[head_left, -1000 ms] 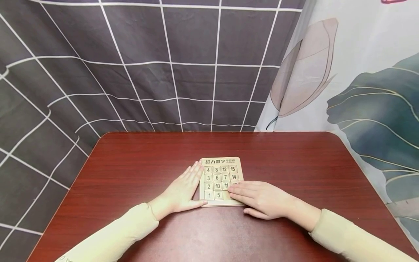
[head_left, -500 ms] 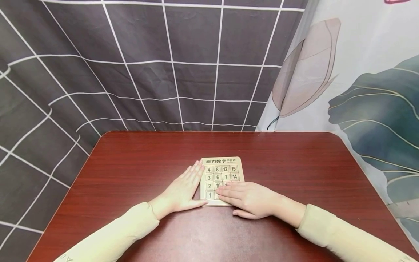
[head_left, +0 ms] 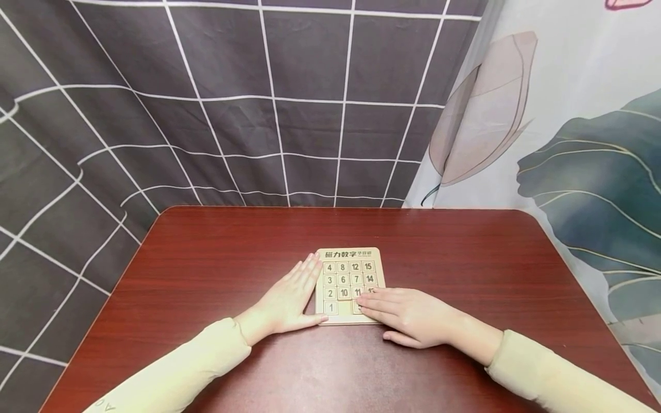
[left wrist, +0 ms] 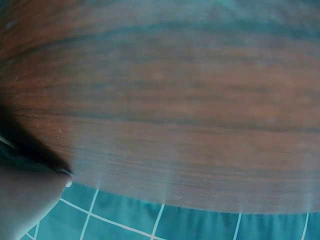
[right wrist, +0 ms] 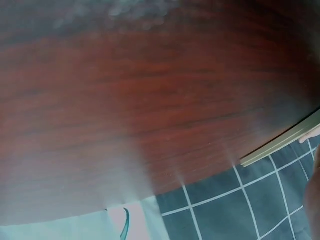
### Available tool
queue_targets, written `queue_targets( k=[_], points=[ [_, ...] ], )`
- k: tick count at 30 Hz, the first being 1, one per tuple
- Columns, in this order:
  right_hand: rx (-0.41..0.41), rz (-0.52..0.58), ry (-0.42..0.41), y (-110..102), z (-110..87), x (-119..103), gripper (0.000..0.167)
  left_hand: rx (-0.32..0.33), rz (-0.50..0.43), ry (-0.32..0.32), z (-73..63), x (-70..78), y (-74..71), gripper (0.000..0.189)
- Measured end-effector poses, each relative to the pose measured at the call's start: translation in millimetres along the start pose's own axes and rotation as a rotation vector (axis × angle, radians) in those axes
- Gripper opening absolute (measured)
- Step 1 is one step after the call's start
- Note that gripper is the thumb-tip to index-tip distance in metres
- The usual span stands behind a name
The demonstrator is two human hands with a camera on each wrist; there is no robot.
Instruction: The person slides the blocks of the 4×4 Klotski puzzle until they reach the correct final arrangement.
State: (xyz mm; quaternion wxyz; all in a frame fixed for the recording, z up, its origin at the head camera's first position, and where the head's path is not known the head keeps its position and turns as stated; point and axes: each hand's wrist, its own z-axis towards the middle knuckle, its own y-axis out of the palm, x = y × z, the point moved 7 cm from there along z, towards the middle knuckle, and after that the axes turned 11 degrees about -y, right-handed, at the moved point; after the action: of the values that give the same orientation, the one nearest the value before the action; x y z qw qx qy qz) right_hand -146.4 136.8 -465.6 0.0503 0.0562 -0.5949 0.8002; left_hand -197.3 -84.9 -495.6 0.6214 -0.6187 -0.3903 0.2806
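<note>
A pale sliding number puzzle (head_left: 356, 321) lies flat on the table, its numbered square tiles in rows under a printed title. My left hand (head_left: 289, 298) rests along its left edge, fingers extended and thumb at the lower left corner. With straight fingers, my right hand (head_left: 413, 315) touches the lower right tiles and hides part of them. A bare slot (head_left: 344, 308) shows in the bottom row, between the 1 tile (head_left: 331, 308) and a partly covered tile (head_left: 356, 307). In the right wrist view, the puzzle's side edge (right wrist: 280, 145) shows beside part of a hand.
The dark red wood-grain table (head_left: 232, 246) reaches back to a grey curtain (head_left: 304, 126) with white grid lines. On the right hangs a white curtain (head_left: 568, 69) with large leaf prints.
My right hand has moved left over the bottom row, then back right. The 5 tile has slid one place right, leaving the slot beside the 1. The left hand stays put.
</note>
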Motion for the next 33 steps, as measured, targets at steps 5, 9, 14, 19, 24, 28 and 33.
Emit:
queue_targets(
  k=[5, 9, 14, 19, 24, 28, 33],
  points=[
    [-0.010, 0.016, 0.008, 2, 2.8, 0, 0.063, 0.000, 0.008, 0.002, 0.8, -0.5, 1.4, 0.112],
    [-0.004, 0.022, -0.009, 5, 11.6, 0, 0.063, -0.005, 0.016, 0.004, 0.7, -1.6, 2.9, 0.114],
    [0.007, 0.009, -0.057, 9, 28.0, 2, 0.060, -0.013, 0.015, 0.004, 0.9, -2.1, 3.4, 0.115],
    [0.001, 0.001, -0.088, 16, 42.8, 3, 0.059, -0.023, -0.001, 0.004, 0.5, -1.1, 2.8, 0.114],
    [-0.032, -0.019, -0.082, 20, 50.4, 3, 0.058, -0.024, -0.013, 0.003, -0.3, -0.4, 2.2, 0.113],
    [-0.058, -0.011, -0.054, 18, 50.1, 3, 0.060, -0.023, -0.009, -0.001, -0.2, -0.9, 2.3, 0.112],
    [-0.036, 0.001, -0.055, 9, 43.7, 2, 0.059, -0.028, -0.005, -0.005, 0.6, -1.9, 3.3, 0.112]
  ],
)
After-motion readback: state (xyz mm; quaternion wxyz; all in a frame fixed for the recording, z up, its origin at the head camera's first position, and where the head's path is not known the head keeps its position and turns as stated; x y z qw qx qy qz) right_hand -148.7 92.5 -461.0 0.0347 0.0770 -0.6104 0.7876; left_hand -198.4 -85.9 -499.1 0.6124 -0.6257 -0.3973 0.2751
